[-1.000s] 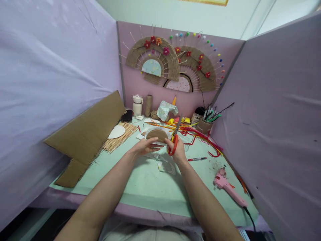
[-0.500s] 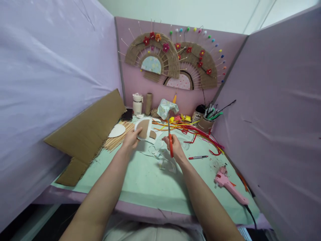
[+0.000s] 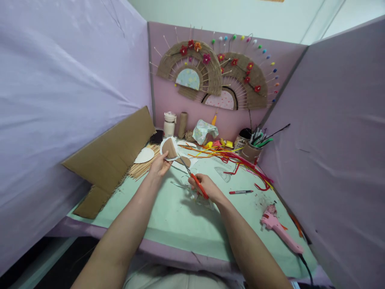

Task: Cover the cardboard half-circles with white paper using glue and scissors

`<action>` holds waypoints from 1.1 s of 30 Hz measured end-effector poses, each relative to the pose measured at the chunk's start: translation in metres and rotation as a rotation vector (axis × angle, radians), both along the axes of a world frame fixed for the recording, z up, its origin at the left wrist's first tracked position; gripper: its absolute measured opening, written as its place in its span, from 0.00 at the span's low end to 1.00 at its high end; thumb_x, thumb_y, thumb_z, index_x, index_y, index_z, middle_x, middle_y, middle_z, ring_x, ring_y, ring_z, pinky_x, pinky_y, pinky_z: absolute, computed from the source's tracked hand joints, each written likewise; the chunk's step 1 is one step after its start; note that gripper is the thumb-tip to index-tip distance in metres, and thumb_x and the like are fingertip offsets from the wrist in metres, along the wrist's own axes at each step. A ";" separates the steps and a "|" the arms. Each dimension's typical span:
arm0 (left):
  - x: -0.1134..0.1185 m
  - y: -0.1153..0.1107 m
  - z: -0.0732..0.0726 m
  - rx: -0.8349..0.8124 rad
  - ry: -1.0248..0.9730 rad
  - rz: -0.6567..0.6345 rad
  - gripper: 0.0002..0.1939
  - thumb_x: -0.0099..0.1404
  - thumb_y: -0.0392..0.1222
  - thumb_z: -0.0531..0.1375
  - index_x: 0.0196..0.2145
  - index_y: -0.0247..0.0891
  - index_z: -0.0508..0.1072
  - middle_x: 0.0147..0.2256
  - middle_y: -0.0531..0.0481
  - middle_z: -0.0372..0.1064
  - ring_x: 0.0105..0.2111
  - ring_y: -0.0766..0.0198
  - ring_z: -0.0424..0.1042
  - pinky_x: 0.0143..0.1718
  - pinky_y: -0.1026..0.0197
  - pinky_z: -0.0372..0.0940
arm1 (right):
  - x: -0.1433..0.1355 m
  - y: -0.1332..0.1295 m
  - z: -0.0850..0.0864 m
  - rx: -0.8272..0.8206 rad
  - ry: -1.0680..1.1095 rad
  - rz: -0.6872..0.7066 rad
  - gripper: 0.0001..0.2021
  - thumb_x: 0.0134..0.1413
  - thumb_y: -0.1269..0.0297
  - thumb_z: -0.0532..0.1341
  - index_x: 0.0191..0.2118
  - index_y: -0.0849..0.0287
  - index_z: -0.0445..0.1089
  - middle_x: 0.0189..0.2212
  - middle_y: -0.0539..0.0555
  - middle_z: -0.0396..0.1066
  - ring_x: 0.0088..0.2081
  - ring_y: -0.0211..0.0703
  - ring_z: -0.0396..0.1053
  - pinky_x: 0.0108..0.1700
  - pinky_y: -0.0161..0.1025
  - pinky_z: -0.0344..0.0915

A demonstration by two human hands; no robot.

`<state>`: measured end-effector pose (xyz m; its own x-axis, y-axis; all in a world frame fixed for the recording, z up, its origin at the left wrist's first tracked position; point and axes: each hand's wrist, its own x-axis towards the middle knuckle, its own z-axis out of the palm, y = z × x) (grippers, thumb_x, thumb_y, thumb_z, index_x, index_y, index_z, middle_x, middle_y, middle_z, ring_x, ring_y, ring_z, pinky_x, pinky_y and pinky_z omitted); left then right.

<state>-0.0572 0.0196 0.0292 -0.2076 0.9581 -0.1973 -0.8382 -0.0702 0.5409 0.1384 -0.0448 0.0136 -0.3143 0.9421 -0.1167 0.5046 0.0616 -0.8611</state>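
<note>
Between the thumb and fingers of my left hand (image 3: 160,164) is a brown cardboard piece (image 3: 169,148) with a white border around it. My right hand (image 3: 204,187) grips orange-handled scissors (image 3: 197,182), whose blades point up and left toward the edge of that piece. Whether the blades touch it I cannot tell. Beneath the scissors lie thin, curled scraps (image 3: 184,184) on the green tabletop. Another brown cardboard piece (image 3: 183,161) rests on white material just right of my left hand.
A large cardboard sheet (image 3: 114,156) leans at the left beside thin sticks (image 3: 141,170) and a white oval (image 3: 144,155). Coloured pipe cleaners (image 3: 240,160), a marker (image 3: 241,192) and a pink glue gun (image 3: 281,230) lie to the right. A white bottle (image 3: 169,124) and a pen pot (image 3: 251,151) stand behind.
The scissors have swung from upright to a leftward slant, bringing their blades close to the cardboard piece. My left hand has turned that piece. The camera view has shifted slightly.
</note>
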 end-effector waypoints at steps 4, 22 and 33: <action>-0.001 0.001 -0.001 -0.028 -0.007 0.010 0.12 0.62 0.22 0.52 0.40 0.29 0.71 0.30 0.47 0.75 0.27 0.67 0.75 0.32 0.66 0.72 | -0.001 -0.004 0.004 -0.035 0.018 -0.009 0.19 0.52 0.47 0.57 0.29 0.61 0.65 0.22 0.50 0.69 0.17 0.31 0.61 0.18 0.28 0.55; 0.000 0.002 -0.003 -0.059 -0.017 0.075 0.16 0.61 0.21 0.53 0.45 0.31 0.71 0.32 0.46 0.76 0.28 0.67 0.75 0.33 0.67 0.71 | -0.001 -0.003 -0.001 -0.071 0.055 -0.011 0.19 0.51 0.48 0.59 0.26 0.60 0.64 0.16 0.48 0.65 0.15 0.31 0.59 0.16 0.29 0.52; 0.008 -0.002 -0.001 -0.103 -0.013 0.101 0.15 0.60 0.21 0.52 0.42 0.30 0.70 0.31 0.46 0.75 0.28 0.67 0.74 0.35 0.64 0.72 | -0.002 0.000 -0.009 -0.072 0.048 -0.014 0.19 0.52 0.46 0.56 0.28 0.60 0.64 0.18 0.49 0.65 0.15 0.32 0.60 0.15 0.28 0.52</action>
<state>-0.0493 0.0175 0.0279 -0.2986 0.9072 -0.2965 -0.8368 -0.0995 0.5384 0.1368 -0.0444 0.0048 -0.3083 0.9361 -0.1693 0.4627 -0.0079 -0.8865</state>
